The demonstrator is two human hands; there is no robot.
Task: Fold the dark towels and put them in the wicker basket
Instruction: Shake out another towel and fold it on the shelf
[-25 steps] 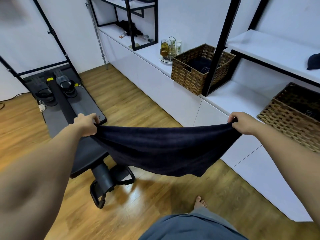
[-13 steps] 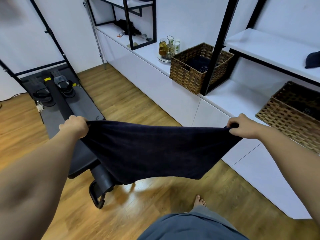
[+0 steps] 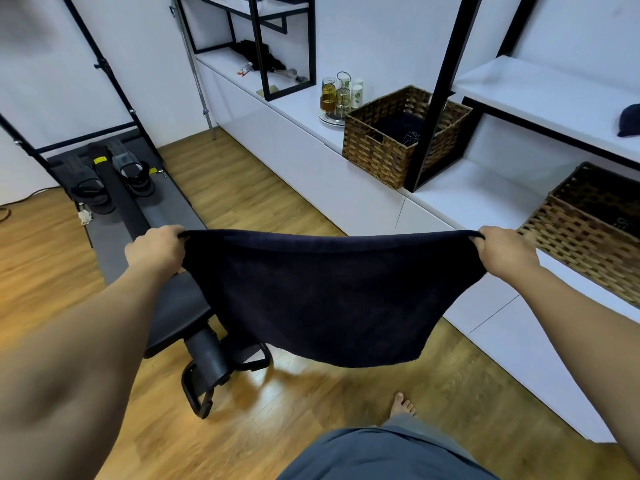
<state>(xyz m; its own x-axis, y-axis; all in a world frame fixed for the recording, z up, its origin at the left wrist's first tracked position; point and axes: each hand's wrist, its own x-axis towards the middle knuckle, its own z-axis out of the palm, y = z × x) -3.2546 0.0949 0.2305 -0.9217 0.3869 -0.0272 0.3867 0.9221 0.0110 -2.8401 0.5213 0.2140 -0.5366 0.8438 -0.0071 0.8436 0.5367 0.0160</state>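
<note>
Wood floor (image 3: 242, 209), both hands' fingers (image 3: 173, 233) gripping dark towel (image 3: 329, 296) corners, stretched taut

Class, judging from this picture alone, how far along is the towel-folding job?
Done: dark cloth already lies in the far wicker basket. In hand: the left hand and right hand grip one dark towel by its top corners, stretched out and unfolded. Left: fold it and put it in a basket.

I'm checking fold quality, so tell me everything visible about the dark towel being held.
The dark towel is navy-black, plush terry by its look. It hangs in mid-air, stretched wide, top edge taut, bottom edge drooping above the wooden floor. The left hand and the right hand grip its upper corners. Nothing else touches it.
</note>
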